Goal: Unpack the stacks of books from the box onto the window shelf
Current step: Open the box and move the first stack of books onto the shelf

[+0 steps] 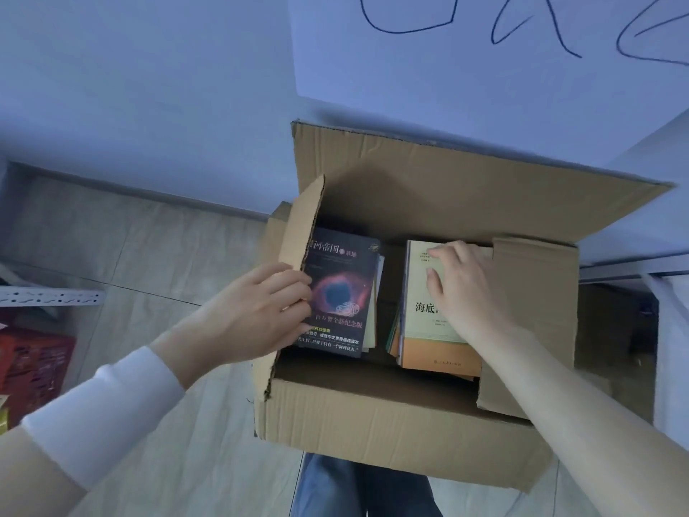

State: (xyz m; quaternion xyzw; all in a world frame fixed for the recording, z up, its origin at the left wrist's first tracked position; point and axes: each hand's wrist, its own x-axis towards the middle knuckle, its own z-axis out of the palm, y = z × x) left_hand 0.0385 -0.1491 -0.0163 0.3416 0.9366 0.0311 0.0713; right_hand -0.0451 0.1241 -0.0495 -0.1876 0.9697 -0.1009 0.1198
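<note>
While two stacks lie side by side inside the open cardboard box (373, 416), long axes running away from the person, each is met by the nearer hand. The left hand (261, 311) is curled over the left edge of the dark nebula-cover book (343, 292) topping the left stack; the right hand (462, 289) is laid flat, fingers straight, on the pale green-and-orange book (419, 285) topping the right.

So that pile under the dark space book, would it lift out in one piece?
Probably not neatly: the books under the dark book sit askew, edges poking out, so they may slide apart. Being several deep, they are likely heavy for one hand.
</note>
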